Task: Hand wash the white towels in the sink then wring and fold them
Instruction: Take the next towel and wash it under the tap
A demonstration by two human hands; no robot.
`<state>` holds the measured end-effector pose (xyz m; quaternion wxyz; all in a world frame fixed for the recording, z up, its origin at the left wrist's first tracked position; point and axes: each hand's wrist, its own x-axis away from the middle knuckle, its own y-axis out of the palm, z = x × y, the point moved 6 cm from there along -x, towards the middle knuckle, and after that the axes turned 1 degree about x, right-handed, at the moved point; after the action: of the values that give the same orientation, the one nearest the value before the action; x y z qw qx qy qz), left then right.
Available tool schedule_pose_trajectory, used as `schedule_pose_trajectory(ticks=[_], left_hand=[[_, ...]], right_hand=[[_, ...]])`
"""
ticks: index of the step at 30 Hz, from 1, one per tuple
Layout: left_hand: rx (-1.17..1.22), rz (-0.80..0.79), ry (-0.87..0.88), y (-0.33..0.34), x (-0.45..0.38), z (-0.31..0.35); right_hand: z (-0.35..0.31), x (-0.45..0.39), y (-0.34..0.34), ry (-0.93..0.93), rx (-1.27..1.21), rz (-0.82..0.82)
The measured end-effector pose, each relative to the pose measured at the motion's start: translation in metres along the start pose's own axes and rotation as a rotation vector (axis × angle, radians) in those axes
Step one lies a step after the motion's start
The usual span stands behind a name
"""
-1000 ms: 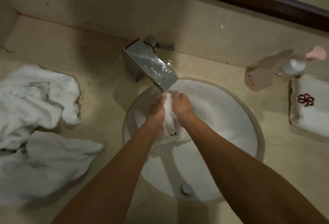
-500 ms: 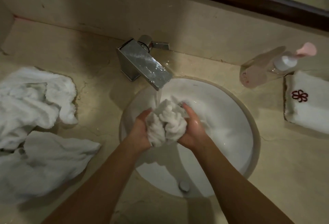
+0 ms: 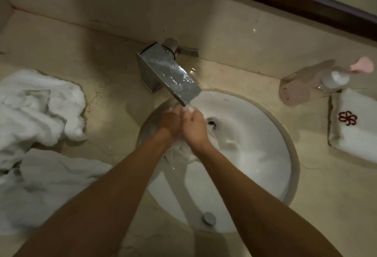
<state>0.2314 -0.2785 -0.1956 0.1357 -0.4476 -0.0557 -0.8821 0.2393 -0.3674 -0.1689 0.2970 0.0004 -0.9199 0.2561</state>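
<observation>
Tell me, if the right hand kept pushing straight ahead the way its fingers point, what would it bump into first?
Probably the faucet. The right hand, gripping the wet towel together with the left hand, points up toward the spout's end, which hangs just beyond the fingertips. Depth is unclear, so it might pass underneath to the sink wall.

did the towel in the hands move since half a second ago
Yes. The towel went from bunched up in mid basin to tight under the faucet spout, both hands closed over it.

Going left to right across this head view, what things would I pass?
Crumpled white towels → faucet → left hand → right hand, both gripping a wet towel → soap bottle → folded towel.
</observation>
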Motion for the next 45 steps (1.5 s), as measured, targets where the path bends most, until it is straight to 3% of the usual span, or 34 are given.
schedule_pose_trajectory(ticks=[1,3,5,7,10,11,12,13,14,16,18,20,22,24,28,31,34,36,38,40,41,43,45], left_hand=[[0.062,-0.005,0.017,0.0,0.002,-0.001],[-0.126,-0.103,0.089,0.005,0.014,0.001],[-0.352,-0.081,0.154,0.002,0.011,0.006],[-0.155,-0.069,0.108,-0.003,0.009,0.009],[-0.318,-0.079,0.132,0.008,0.011,0.0],[-0.321,-0.058,0.16,0.006,0.014,0.0],[-0.244,0.061,0.207,-0.003,0.01,0.003],[-0.317,0.107,0.223,-0.007,0.006,0.011],[-0.255,0.251,0.34,-0.015,0.001,0.017],[-0.197,0.088,0.106,0.0,0.008,-0.006],[-0.274,-0.035,0.114,0.011,0.02,-0.017],[-0.09,-0.043,0.08,0.007,0.027,-0.021],[0.24,-0.165,-0.115,0.002,0.031,-0.031],[0.427,-0.204,-0.257,-0.009,0.034,-0.047],[0.388,-0.173,-0.348,-0.028,0.042,-0.07],[0.5,-0.243,-0.404,-0.025,0.051,-0.072],[0.6,-0.337,-0.386,-0.012,0.056,-0.065],[0.478,-0.347,-0.312,-0.008,0.057,-0.052],[0.325,-0.176,-0.134,-0.018,0.044,-0.038],[0.102,0.076,0.09,-0.036,0.03,-0.017],[0.012,0.108,0.155,-0.037,0.028,-0.004],[-0.173,0.037,0.178,-0.028,0.027,0.014],[-0.432,-0.052,0.206,-0.013,0.03,0.023]], right_hand=[[0.004,-0.005,-0.004,0.024,-0.015,0.039],[0.008,-0.015,-0.005,0.096,-0.107,0.071],[-0.001,-0.008,0.002,0.022,-0.096,0.018],[-0.007,-0.001,0.002,-0.062,-0.066,-0.015],[0.006,-0.017,-0.006,0.108,-0.176,0.067],[0.007,-0.014,-0.003,0.121,-0.174,0.078],[0.004,-0.005,-0.001,0.087,-0.116,0.081],[-0.003,0.002,0.001,0.043,-0.066,0.054],[-0.003,0.004,0.004,0.003,0.001,0.026],[0.0,-0.007,-0.007,0.072,0.083,0.085],[0.006,-0.021,-0.019,0.2,-0.026,0.124],[0.006,-0.012,-0.02,0.191,-0.212,0.11],[0.021,0.009,-0.014,0.239,-0.485,-0.052],[0.047,0.031,-0.013,0.373,-0.767,-0.231],[0.097,0.055,-0.022,0.612,-1.015,-0.355],[0.087,0.06,-0.022,0.585,-1.044,-0.486],[0.065,0.051,-0.023,0.512,-0.832,-0.474],[0.049,0.04,-0.033,0.36,-0.507,-0.31],[0.025,0.034,-0.044,0.184,-0.296,-0.177],[-0.004,0.039,-0.049,-0.023,-0.189,-0.151],[-0.019,0.045,-0.047,-0.118,-0.132,-0.177],[-0.032,0.052,-0.031,-0.228,-0.04,-0.298],[-0.033,0.04,-0.024,-0.188,0.001,-0.246]])
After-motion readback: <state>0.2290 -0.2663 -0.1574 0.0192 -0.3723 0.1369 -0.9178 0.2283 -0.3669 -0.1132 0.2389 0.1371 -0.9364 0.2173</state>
